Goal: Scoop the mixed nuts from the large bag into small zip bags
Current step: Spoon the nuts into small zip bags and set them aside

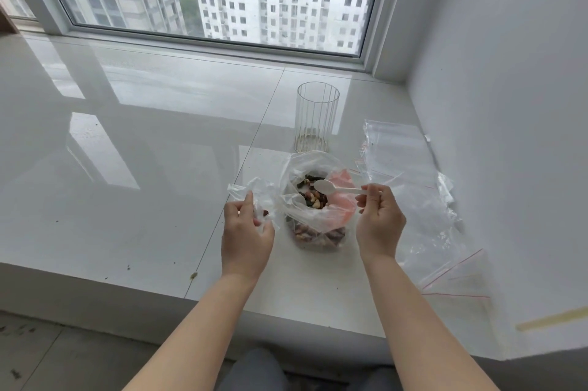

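Observation:
A large clear bag (305, 215) of mixed nuts (313, 196) stands open on the white sill, with a pink patch on its right inner side. My right hand (378, 222) pinches the handle of a white plastic spoon (334, 187), whose bowl hovers over the bag's mouth. My left hand (246, 231) grips a small clear zip bag (254, 196) just left of the large bag. The small bag looks crumpled and a few dark bits show inside it near my fingers.
A ribbed clear glass jar (315, 117) stands behind the large bag. A stack of flat zip bags with red seals (401, 152) lies to the right, more of them (458, 276) near the sill's front edge. The wall is close on the right.

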